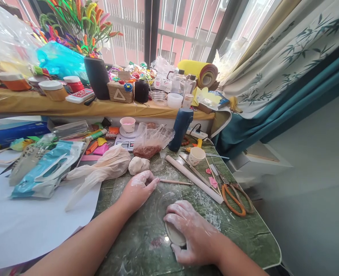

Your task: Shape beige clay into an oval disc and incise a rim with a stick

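Note:
My right hand [191, 230], dusted with flour, curls over a flat pale disc of dough or clay [175, 234] and presses it onto the green marbled table top [238, 226]. My left hand [139, 188], also floury, rests on the table beside it with fingers curled together; what it holds, if anything, is hidden. A white lump of dough [139, 165] lies just beyond the left hand. A thin wooden stick [175, 182] lies by its fingertips.
A white rolling pin [194, 178], orange-handled scissors [234, 195], a paper cup [196, 155], a dark blue bottle [181, 128], a plastic bag of reddish powder [150, 142] and a scale with a pink cup [127, 132] stand behind. White paper [20, 222] covers the left. Cluttered shelf above.

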Demonstrator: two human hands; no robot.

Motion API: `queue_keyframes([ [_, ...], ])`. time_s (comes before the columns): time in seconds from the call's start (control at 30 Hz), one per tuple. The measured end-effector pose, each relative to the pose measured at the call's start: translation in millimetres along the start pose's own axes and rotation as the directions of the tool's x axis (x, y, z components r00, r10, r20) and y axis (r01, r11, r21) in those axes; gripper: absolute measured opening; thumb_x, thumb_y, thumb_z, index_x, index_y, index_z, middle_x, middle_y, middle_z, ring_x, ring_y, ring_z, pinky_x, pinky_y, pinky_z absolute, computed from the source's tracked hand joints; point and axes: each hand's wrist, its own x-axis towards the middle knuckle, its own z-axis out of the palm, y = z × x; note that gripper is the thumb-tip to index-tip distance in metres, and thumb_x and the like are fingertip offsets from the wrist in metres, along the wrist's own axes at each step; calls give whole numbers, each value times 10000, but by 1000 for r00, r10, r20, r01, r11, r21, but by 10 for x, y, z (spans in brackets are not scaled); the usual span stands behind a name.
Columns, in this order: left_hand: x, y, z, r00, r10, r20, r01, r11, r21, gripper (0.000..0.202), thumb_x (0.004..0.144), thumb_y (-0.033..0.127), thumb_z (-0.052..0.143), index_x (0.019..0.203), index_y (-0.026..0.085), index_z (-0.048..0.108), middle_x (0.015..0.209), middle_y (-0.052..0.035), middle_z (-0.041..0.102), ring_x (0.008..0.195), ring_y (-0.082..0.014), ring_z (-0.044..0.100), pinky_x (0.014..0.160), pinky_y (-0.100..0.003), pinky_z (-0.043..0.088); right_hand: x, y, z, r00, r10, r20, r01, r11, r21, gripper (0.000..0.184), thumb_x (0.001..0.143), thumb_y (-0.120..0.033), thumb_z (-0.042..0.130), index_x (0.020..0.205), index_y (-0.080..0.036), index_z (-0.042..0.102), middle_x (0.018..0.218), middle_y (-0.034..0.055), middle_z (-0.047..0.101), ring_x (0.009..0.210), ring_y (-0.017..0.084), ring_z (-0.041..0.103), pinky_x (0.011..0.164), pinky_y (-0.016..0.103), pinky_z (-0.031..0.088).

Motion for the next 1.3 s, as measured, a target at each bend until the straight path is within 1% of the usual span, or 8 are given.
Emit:
queue_keyframes([
  [0.27,-8,34,-8,1000,-7,-9,7,1000,10,288,880,474,588,712,241,593,721,14,672,706,-209,601,703,-315,462,-215,196,-15,977,149,-154,-158,986,-53,713,695,-227,663,1394,-207,528,1356,124,568,1311,330,481,1164,529,331],
  [0.4,-13,50,-18,1000,-12,-3,12,1000,29,300,890,478,579,709,238,587,726,11,667,719,-211,603,703,-315,456,-352,305,13,949,237,-206,-258,963,-78,839,747,-333,740,1517,-217,429,1511,143,476,1430,377,374,1186,591,296],
  [0.5,-16,58,-21,1000,-25,10,24,999,44,298,893,485,573,729,238,594,752,11,675,732,-213,606,703,-317,451,-430,351,-4,943,277,-186,-294,953,-74,843,772,-433,779,1519,-227,446,1521,140,497,1448,383,367,1191,606,291],
  [0.67,-14,74,-22,1000,-16,20,15,999,51,306,905,489,556,734,236,584,751,10,664,733,-213,600,704,-318,445,-479,410,-95,960,253,-122,-254,967,4,973,690,-444,863,1540,-249,430,1522,125,517,1450,361,392,1206,571,307],
  [0.8,-9,58,-28,999,-17,34,16,1000,27,326,920,502,543,739,237,601,713,18,645,719,-211,598,696,-310,446,-495,451,-133,957,264,-118,-260,964,51,855,732,-432,833,1493,-251,488,1509,122,534,1451,356,395,1198,569,333],
  [0.97,-5,21,-28,998,-18,61,18,1000,-1,375,965,528,483,781,238,634,719,13,650,736,-214,605,725,-310,457,-460,467,-89,953,190,-234,-192,981,15,827,695,-272,791,1465,-224,491,1430,135,572,1380,342,479,1179,552,370],
  [1.13,6,-7,-7,998,-16,54,15,1000,10,373,957,531,495,786,239,651,751,2,685,768,-224,616,754,-315,468,-432,509,-29,914,124,-387,-161,985,-64,889,720,-228,741,1523,-200,361,1450,155,521,1395,339,458,1179,541,382],
  [1.3,5,4,-15,998,-9,66,7,1000,23,331,942,504,527,779,237,633,762,6,672,780,-225,624,759,-321,471,-428,499,-17,888,51,-457,-121,985,-126,896,735,-179,709,1530,-221,298,1431,155,504,1366,340,484,1141,549,425],
])
